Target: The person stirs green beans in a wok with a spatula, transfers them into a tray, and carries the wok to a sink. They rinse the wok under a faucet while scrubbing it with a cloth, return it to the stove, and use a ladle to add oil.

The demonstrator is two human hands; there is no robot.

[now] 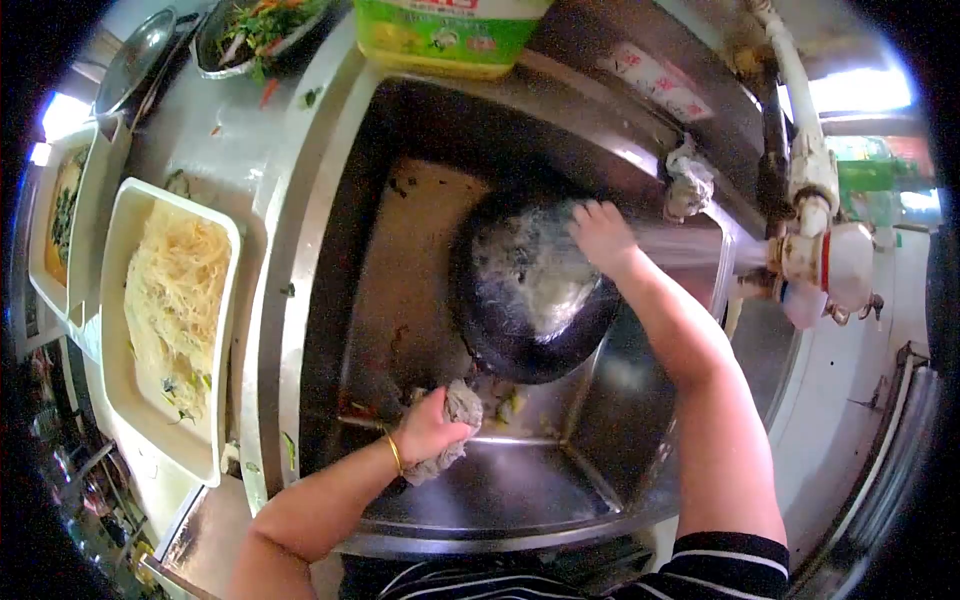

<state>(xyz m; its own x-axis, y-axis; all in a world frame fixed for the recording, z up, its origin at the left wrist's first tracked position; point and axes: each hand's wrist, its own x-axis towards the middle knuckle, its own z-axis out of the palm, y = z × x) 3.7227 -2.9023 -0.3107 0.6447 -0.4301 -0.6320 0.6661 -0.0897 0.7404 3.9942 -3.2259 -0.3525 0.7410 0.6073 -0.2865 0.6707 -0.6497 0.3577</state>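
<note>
A dark round wok lies in the metal sink, with foamy water inside it. My left hand, with a yellow bracelet at the wrist, is wrapped round a crumpled grey cloth at the wok's near left side. Over the wok's right part is my right hand, in the water stream; its fingers are bent together, and what they hold, if anything, is hidden. Water sprays leftward from the tap across the wok. Food scraps lie on the sink floor below the wok.
On the left counter stand a white tray of noodles, another tray and a bowl of greens. A green-labelled container sits behind the sink. A crumpled wet cloth hangs at the right rim.
</note>
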